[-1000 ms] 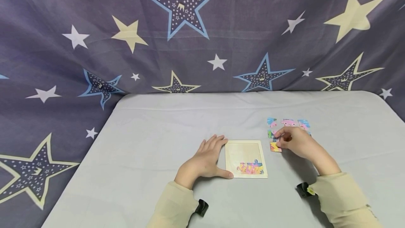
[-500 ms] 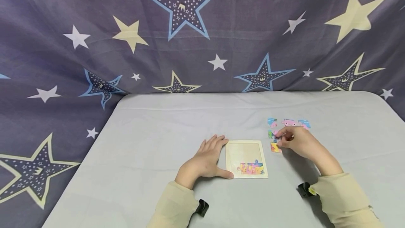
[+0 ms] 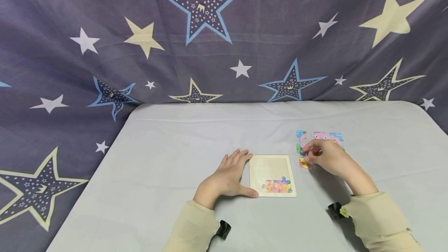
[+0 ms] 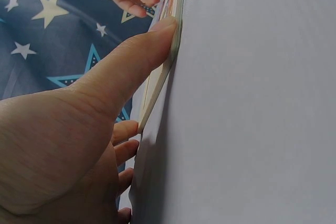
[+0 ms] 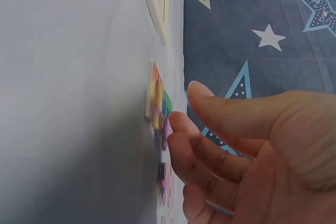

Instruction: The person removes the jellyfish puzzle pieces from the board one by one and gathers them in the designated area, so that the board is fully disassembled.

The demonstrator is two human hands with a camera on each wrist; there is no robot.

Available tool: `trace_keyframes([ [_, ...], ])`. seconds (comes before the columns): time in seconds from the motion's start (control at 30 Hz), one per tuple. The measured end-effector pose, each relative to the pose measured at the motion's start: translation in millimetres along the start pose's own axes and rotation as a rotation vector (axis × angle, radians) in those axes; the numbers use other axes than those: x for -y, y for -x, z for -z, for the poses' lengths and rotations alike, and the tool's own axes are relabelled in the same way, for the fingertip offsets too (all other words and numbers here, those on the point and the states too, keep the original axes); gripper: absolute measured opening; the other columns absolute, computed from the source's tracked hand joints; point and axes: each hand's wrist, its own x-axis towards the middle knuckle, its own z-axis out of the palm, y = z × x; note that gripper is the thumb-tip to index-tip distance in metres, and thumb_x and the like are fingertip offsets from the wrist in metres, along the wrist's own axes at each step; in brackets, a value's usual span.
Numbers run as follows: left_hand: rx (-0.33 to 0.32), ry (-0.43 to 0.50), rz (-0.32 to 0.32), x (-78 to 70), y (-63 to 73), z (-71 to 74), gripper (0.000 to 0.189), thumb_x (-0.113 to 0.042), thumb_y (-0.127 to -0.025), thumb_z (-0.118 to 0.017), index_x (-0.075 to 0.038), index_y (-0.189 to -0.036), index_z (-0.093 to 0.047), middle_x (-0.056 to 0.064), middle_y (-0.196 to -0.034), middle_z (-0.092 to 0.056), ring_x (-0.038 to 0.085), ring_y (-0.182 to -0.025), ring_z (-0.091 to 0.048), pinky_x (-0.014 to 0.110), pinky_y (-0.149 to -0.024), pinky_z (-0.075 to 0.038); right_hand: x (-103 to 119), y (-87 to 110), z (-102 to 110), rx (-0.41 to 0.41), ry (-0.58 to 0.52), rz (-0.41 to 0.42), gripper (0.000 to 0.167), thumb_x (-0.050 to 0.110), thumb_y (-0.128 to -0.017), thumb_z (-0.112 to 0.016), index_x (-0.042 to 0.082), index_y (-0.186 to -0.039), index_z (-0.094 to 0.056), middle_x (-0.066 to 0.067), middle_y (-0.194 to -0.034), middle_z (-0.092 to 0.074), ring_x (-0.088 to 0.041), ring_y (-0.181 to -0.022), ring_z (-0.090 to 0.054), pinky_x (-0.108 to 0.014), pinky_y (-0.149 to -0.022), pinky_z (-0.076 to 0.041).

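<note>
A wooden puzzle tray (image 3: 269, 166) lies on the table, several joined pink, yellow and blue pieces (image 3: 278, 186) in its near right part. My left hand (image 3: 225, 176) rests at its left side with fingers straight, the thumb on the near corner and a fingertip at the far one. To the tray's right my right hand (image 3: 329, 156) hovers over loose puzzle pieces, fingers bent and thumb apart, nothing between them in the right wrist view. Below its fingertips lies a yellow puzzle piece (image 5: 155, 100), with a green-edged piece (image 3: 299, 148) just beyond. The hand hides some pieces.
Further loose pieces lie behind the right hand: a blue-and-pink one (image 3: 300, 134), a pink one (image 3: 320, 135) and another blue one (image 3: 336, 136). A pale cloth covers the table (image 3: 168, 158). A star-patterned curtain (image 3: 224, 65) hangs along its back and left.
My right hand shifts only slightly over the yellow and green-edged pieces. The left hand and the tray keep their places.
</note>
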Motion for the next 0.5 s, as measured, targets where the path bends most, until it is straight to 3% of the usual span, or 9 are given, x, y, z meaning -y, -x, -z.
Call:
trace_keyframes([
  [0.5, -0.002, -0.006, -0.005, 0.1, -0.4, -0.2, 0.106, -0.045, -0.074, -0.086, -0.010, -0.155, -0.026, 0.008, -0.162, -0.019, 0.027, -0.151, -0.007, 0.049, -0.122, -0.005, 17, 4.4, -6, 0.038, -0.027, 0.028, 0.017, 0.006, -0.087, -0.074, 0.000, -0.102, -0.068, -0.003, -0.083, -0.062, -0.015, -0.073, -0.061, -0.032, -0.065, -0.048],
])
